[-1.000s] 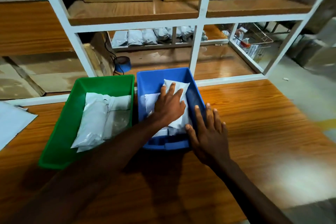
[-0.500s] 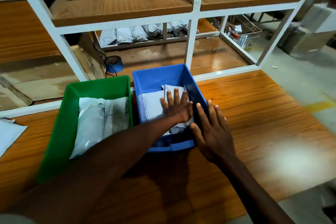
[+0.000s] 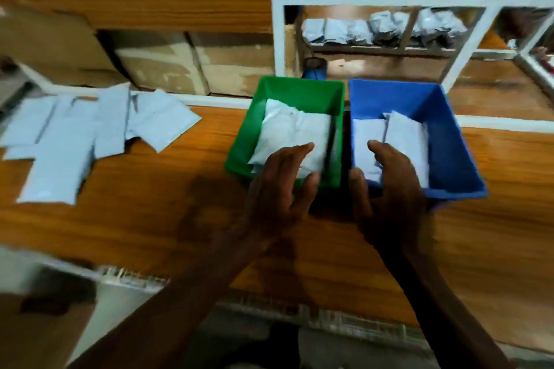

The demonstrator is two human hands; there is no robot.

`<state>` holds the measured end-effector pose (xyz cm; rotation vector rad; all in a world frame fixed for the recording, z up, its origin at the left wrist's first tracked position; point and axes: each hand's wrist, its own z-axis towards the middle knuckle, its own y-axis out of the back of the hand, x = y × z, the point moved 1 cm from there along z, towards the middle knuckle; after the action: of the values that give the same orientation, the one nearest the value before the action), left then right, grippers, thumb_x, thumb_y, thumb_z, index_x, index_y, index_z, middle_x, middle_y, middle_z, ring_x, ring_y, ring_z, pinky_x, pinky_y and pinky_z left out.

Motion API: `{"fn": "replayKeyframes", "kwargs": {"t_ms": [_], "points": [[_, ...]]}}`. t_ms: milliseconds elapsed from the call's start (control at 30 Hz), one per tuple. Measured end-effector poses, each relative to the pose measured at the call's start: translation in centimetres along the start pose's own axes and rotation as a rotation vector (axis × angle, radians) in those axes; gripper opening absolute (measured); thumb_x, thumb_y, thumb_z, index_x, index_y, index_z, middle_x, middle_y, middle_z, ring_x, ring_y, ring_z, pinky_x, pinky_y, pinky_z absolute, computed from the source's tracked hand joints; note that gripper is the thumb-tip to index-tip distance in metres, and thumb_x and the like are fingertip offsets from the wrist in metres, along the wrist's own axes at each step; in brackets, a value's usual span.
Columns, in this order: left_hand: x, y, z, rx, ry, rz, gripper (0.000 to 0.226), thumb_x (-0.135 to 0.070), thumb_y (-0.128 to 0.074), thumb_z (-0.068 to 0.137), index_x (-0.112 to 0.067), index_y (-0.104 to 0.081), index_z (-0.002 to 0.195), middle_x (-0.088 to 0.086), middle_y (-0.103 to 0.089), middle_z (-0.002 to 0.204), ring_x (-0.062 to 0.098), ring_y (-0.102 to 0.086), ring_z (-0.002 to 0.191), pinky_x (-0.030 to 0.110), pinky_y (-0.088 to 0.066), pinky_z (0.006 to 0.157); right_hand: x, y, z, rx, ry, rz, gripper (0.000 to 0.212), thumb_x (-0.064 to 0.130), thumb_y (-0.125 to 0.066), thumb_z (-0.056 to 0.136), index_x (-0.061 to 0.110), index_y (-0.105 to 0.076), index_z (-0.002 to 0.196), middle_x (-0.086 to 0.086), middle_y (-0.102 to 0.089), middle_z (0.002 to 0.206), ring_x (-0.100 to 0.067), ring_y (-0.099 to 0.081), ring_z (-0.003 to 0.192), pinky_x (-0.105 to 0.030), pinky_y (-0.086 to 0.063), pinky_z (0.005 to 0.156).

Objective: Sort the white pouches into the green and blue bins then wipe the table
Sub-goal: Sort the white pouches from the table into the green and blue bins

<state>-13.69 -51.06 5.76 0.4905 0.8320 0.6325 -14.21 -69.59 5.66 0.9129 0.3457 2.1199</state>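
Both the left hand (image 3: 281, 189) and the right hand (image 3: 386, 189) hung relaxed and empty at the near rims of the green bin (image 3: 239, 141) and blue bin (image 3: 455, 147). Unsorted pouches (image 3: 75, 141) lay well left on the table (image 3: 150, 219); the left hand looked better placed to take one pouch at a time.

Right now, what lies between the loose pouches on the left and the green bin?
Head view: only bare wooden tabletop separates the loose white pouches from the green bin; nothing stands there.
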Motion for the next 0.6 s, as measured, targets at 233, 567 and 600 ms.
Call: {"fn": "replayKeyframes", "kwargs": {"t_ms": [233,567,600], "points": [[7.5,11.8,-10.1,-0.033,0.269,0.14,0.048,-0.038,-0.045,0.099,-0.014,-0.047,0.141,0.006,-0.057,0.134,0.017,-0.052,0.124,0.028,-0.043,0.102,10.7,-9.2,-4.1,0.149,0.037,0.192,0.045,0.035,-0.054,0.098,0.003,-0.059,0.129,-0.017,-0.064,0.126,-0.033,-0.059,0.12,-0.031,-0.041,0.104],[23.1,28.2,-16.9,-0.072,0.477,0.286,0.051,-0.049,-0.041,0.099,-0.03,-0.037,0.146,-0.007,-0.047,0.144,-0.004,-0.035,0.126,0.025,-0.038,0.098,25.5,-26.7,-5.8,0.293,0.035,0.23,0.054,0.044,-0.048,0.096,0.005,-0.059,0.132,-0.017,-0.061,0.131,-0.031,-0.057,0.119,-0.023,-0.033,0.097],[24.6,29.3,-16.8,-0.069,0.473,0.302,0.051,-0.048,-0.041,0.1,-0.029,-0.037,0.146,-0.007,-0.046,0.145,-0.002,-0.035,0.129,0.028,-0.039,0.101,26.7,-28.4,-5.7,0.327,0.012,0.223,0.057,0.048,-0.046,0.097,0.007,-0.057,0.135,-0.017,-0.059,0.135,-0.031,-0.056,0.121,-0.025,-0.035,0.098]]}}
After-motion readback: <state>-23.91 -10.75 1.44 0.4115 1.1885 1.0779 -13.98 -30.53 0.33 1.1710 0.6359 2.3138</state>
